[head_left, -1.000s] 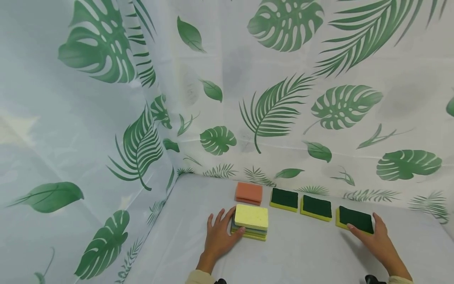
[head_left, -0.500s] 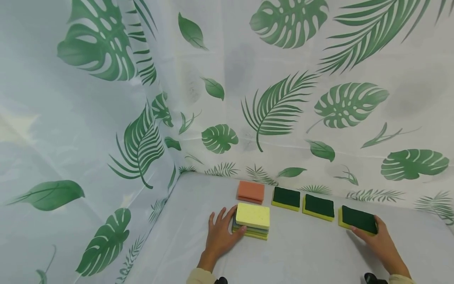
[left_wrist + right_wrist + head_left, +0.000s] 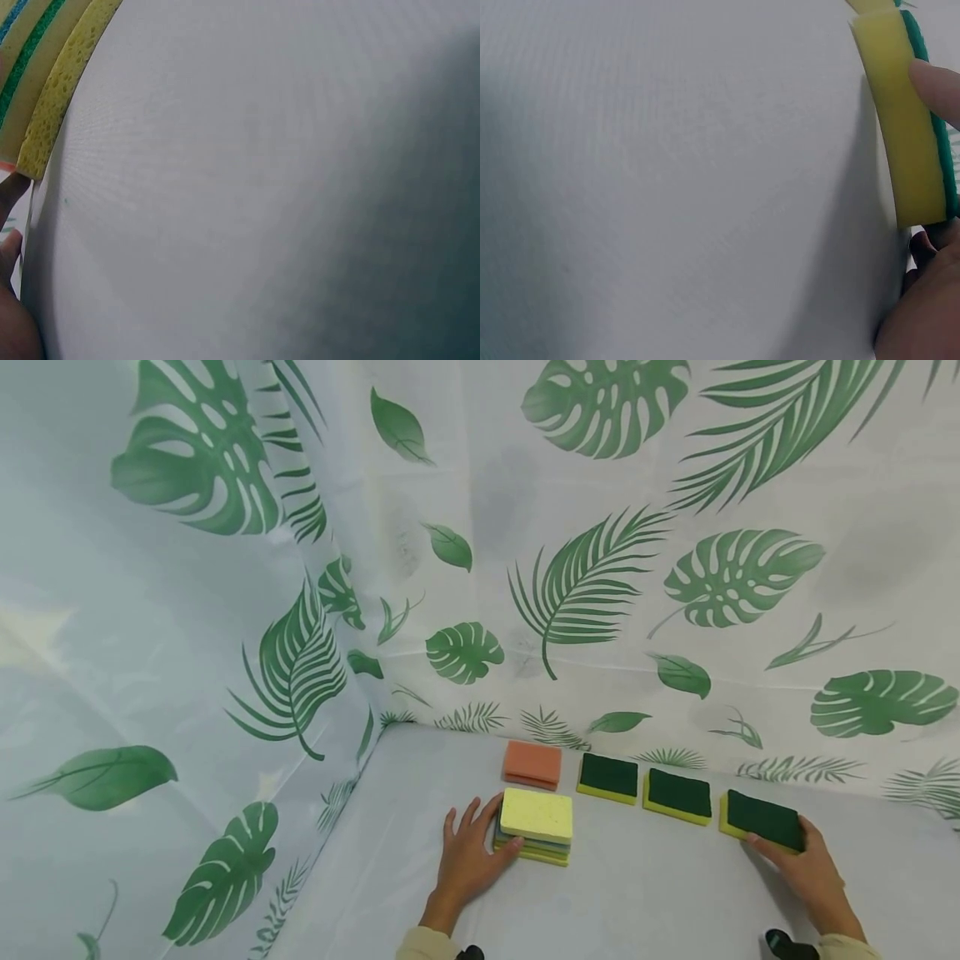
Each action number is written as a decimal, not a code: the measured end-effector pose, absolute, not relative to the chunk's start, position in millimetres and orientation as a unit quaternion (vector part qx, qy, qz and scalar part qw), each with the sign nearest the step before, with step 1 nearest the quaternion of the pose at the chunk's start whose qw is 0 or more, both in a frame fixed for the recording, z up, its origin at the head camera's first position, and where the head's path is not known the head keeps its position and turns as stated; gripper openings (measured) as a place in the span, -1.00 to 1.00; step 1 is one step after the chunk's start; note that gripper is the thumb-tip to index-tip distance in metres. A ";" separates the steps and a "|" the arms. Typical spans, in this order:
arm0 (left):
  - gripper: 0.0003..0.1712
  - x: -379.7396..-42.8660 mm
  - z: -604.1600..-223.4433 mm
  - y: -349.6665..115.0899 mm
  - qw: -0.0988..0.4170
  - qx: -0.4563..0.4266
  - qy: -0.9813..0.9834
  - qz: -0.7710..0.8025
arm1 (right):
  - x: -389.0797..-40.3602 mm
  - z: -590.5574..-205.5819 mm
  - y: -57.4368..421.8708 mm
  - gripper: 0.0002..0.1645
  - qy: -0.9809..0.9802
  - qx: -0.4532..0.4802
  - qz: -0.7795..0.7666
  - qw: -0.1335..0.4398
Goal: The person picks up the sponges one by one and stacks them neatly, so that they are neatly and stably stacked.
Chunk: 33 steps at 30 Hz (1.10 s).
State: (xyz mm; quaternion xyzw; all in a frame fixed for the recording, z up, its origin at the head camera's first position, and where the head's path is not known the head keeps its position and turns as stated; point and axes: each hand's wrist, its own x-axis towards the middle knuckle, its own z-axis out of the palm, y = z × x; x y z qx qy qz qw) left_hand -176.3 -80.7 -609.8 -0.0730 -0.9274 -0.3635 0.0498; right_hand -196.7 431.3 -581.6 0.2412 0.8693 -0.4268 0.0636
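In the head view my left hand (image 3: pixel 468 860) is at the left side of a sponge stack (image 3: pixel 534 827), its index finger at the back corner and its thumb along the front. A pale yellow sponge tops the stack; bluish, green and yellow layers show below. At the right, my right hand (image 3: pixel 806 868) grips a yellow scrub sponge (image 3: pixel 765 820) with a dark green pad, thumb in front and fingers at its right end. Its thick yellow side (image 3: pixel 900 120) fills the right edge of the right wrist view, the thumb (image 3: pixel 937 90) over the green pad.
Behind the stack lie folded-looking orange sponges (image 3: pixel 532 764). Two more green-topped scrub sponges (image 3: pixel 608 778) lie in a row between them and the right hand. A white tabletop (image 3: pixel 637 893) meets a leaf-patterned curtain (image 3: pixel 600 693) at the back and left.
My right hand's fingers have come down and closed against the right end of the scrub sponge. The left hand stays at the stack. The head view has shifted slightly.
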 end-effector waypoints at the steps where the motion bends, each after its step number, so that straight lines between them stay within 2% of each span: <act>1: -0.02 -176.1 -609.8 -80.5 0.051 -0.074 -0.928 -0.363 | -196.2 -581.1 430.6 0.40 0.869 0.243 -0.426 0.062; 14: -0.02 -176.3 -612.1 -80.1 0.045 -0.070 -0.929 -0.362 | -193.5 -585.1 429.6 0.39 0.875 0.251 -0.411 0.056; 22: -0.03 -176.5 -612.4 -80.3 0.056 -0.075 -0.929 -0.359 | -199.6 -586.2 429.3 0.51 0.889 0.239 -0.388 0.052; 33: -0.03 -175.7 -611.1 -80.7 0.057 -0.076 -0.926 -0.365 | -199.0 -582.3 421.6 0.41 0.893 0.248 -0.374 0.030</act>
